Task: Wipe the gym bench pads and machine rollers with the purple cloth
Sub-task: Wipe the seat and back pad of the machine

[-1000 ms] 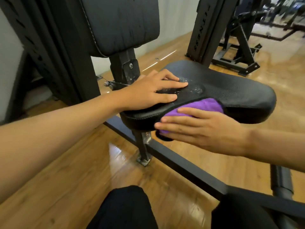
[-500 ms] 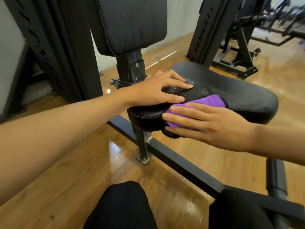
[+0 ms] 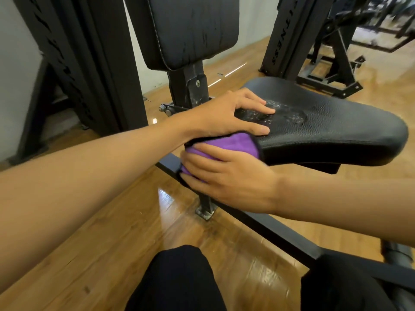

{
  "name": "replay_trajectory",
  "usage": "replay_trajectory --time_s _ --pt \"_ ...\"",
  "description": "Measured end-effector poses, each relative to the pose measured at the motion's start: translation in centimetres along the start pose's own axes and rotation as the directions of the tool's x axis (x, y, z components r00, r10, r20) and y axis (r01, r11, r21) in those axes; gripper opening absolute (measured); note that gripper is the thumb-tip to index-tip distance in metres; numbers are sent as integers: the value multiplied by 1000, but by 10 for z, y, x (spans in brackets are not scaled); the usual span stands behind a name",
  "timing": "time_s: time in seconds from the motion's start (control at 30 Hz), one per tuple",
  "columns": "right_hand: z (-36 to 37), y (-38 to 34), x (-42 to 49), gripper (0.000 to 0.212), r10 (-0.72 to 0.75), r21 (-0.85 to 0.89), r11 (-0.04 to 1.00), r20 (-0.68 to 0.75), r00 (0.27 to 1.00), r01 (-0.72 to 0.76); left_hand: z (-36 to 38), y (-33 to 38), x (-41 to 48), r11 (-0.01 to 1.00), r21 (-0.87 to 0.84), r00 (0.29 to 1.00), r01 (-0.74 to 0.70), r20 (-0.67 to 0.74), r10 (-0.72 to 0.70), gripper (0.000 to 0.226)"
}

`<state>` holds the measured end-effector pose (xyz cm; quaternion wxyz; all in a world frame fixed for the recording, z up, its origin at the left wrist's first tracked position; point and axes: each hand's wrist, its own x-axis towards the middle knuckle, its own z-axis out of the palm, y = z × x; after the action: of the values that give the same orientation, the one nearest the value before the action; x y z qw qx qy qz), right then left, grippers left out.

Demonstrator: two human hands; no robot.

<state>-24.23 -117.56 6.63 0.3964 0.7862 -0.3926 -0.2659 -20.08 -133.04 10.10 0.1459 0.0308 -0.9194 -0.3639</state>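
While the left hand (image 3: 233, 115) lies flat on top of the black seat pad (image 3: 336, 131), fingers spread beside a wet patch (image 3: 287, 113), the right hand (image 3: 226, 178) presses the purple cloth (image 3: 231, 142) against the pad's near side edge with straight fingers. The cloth sits bunched between that palm and the edge, just below the left hand. An upright back pad (image 3: 190, 30) stands behind, above a wooden floor (image 3: 112, 232).
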Motion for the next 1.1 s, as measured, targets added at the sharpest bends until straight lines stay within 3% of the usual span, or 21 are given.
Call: replay_trajectory --time_s 0.1,0.2,0.33,0.4,0.5,0.6,0.73,0.87,0.93,1.1 --pt "-6 -4 31 57 75 -6 997 115 991 -75 -2 -2 -1 1000 -25 1000 -11 -8 11 42" --pt "9 2 -17 58 42 -103 994 -14 999 -43 1 -3 1 1000 26 1000 -17 -2 17 44" --pt "7 -4 -18 57 15 -155 988 32 999 -10 2 -7 2 999 29 999 -34 -18 34 47" --pt "6 -15 24 52 4 -105 994 77 997 4 -1 -7 3 999 4 999 -35 1 35 46" --pt "1 -21 45 61 100 9 995 63 993 -100 -3 -11 0 999 8 999 -32 -8 32 47" --pt "16 -16 -10 59 50 26 998 -50 997 -49 0 -17 -5 999 25 999 -39 -12 39 51" --pt "29 13 -131 73 105 13 994 64 992 -106 -2 -17 -5 998 44 999 -34 -3 34 53" --pt "26 34 -205 73 234 -25 972 179 956 -233 -2 -17 1 998 45 999 -42 6 42 54" --pt "28 30 -184 69 244 7 969 135 960 -247 -1 -18 0 998 52 999 -46 1 46 52" --pt "29 7 -72 60 124 149 983 -79 989 -112 -1 -10 -6 991 111 997 -69 30 66 46"
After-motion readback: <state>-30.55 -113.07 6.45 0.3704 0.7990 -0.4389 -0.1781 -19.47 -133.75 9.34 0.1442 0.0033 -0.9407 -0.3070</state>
